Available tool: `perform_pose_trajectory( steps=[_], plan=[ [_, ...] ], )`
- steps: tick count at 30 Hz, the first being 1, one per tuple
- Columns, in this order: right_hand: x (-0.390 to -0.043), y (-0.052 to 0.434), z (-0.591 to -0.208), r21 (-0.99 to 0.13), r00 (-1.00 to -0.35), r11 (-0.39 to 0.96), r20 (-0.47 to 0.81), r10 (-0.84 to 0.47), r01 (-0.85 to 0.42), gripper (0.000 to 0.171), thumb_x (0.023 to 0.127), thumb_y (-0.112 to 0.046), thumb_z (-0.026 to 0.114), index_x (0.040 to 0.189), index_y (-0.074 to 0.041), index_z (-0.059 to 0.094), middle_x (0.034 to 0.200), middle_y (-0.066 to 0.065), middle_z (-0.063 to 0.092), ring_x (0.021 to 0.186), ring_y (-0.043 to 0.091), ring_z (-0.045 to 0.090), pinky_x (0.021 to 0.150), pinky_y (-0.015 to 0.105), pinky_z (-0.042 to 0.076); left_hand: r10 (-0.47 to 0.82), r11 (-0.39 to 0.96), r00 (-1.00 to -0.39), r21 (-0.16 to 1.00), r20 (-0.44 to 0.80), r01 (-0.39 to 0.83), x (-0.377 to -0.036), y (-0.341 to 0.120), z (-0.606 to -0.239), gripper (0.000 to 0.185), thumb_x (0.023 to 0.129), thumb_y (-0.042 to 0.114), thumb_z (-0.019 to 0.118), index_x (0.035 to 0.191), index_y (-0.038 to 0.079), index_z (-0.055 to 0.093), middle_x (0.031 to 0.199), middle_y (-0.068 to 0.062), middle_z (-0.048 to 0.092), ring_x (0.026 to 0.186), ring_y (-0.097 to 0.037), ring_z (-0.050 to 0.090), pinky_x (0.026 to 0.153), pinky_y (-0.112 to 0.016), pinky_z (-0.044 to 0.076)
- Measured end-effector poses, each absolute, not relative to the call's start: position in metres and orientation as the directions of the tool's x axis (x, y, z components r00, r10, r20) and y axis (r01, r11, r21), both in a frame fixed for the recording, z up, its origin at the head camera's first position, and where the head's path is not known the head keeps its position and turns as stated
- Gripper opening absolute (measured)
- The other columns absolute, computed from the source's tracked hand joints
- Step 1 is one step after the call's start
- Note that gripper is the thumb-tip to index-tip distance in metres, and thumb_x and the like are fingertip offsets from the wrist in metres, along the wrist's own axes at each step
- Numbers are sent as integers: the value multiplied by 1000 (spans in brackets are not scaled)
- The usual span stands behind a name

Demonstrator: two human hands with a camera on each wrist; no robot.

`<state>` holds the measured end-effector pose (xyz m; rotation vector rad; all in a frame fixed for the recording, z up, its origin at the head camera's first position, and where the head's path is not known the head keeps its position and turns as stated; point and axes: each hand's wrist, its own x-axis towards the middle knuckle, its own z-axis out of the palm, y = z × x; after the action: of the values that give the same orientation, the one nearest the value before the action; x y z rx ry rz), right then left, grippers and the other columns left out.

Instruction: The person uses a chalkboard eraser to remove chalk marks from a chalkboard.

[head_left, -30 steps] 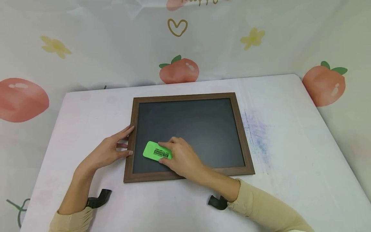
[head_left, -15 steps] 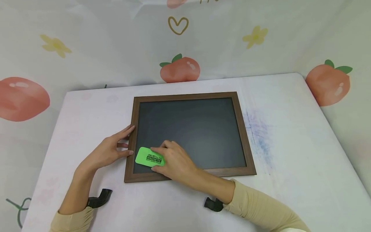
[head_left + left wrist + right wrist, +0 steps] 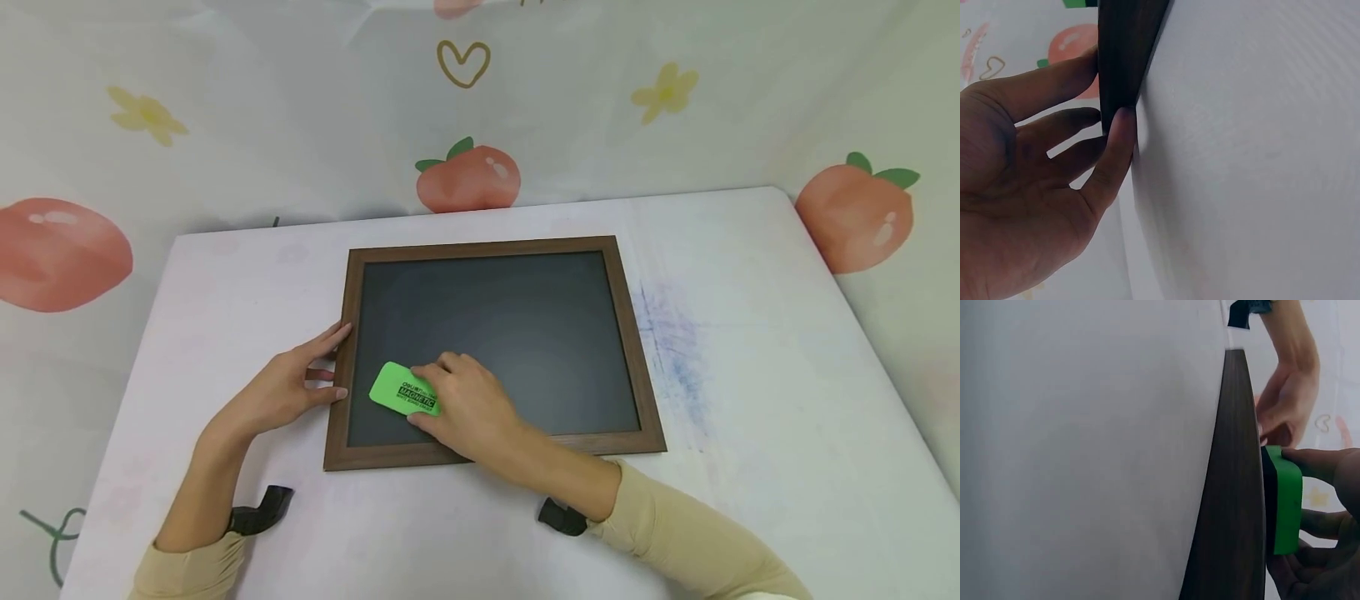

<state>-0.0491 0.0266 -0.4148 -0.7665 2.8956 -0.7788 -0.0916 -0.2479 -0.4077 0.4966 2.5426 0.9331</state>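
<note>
A small blackboard (image 3: pixel 487 333) with a brown wooden frame lies on the white table. My right hand (image 3: pixel 476 408) pinches a bright green magnetic whiteboard eraser (image 3: pixel 392 387) between thumb and fingers over the board's lower left. In the right wrist view the dark underside of the eraser (image 3: pixel 1288 506) lies right at the board's surface, just above the frame's edge (image 3: pixel 1232 487). My left hand (image 3: pixel 281 387) rests against the left side of the frame, fingers spread and extended. Seen from the left wrist, the fingertips (image 3: pixel 1124 119) touch the frame's outer edge (image 3: pixel 1125 56).
Blue and purple smudges (image 3: pixel 675 358) mark the tablecloth right of the board. Black wrist-camera mounts (image 3: pixel 262 510) stick out at both forearms. A pale backdrop (image 3: pixel 315 108) printed with peaches and flowers rises behind the table.
My right hand slid the eraser down and left towards the board's lower left corner, then back up and right. The left hand stayed against the frame.
</note>
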Motion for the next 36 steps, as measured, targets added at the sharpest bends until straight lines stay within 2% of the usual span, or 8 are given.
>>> perform_pose_trajectory(
  steps=[6,21,24,29,36],
  plan=[
    [-53,47,-415,-494,-917,784,75,-391,-375,54,78,-35,85,124,-13,69,97,-1,64,76,12,52,63,23,43,446,725,-860,663,-246,186,-92,-247,-406,91,84,3,78,158,10,26,161,-20,23,112,-35,61,90,-45,52],
    [-53,82,-412,-504,-954,816,56,-295,-282,56,78,-36,86,126,-12,68,102,1,65,80,13,54,64,27,44,451,726,-856,662,-255,186,-94,-248,-407,90,86,4,76,159,13,23,162,-18,22,116,-35,59,91,-46,51],
    [-51,94,-412,-522,-964,817,46,-261,-247,56,78,-34,86,126,-12,67,98,-1,63,77,13,51,62,27,42,452,726,-855,661,-254,188,-94,-248,-407,91,86,4,76,159,12,23,162,-18,22,115,-36,59,91,-46,52],
    [-48,115,-416,-572,-976,795,53,-213,-204,54,78,-32,86,125,-11,67,102,-1,63,76,12,49,61,27,41,451,729,-856,658,-253,189,-94,-249,-407,91,85,3,76,159,13,24,161,-19,23,115,-36,59,90,-47,52],
    [-44,134,-421,-637,-978,744,81,-194,-200,51,76,-28,87,120,-11,68,106,-2,66,76,12,51,63,28,43,442,730,-859,660,-257,178,-91,-249,-407,91,85,4,77,159,12,24,161,-20,23,116,-38,59,90,-48,52]
  ],
)
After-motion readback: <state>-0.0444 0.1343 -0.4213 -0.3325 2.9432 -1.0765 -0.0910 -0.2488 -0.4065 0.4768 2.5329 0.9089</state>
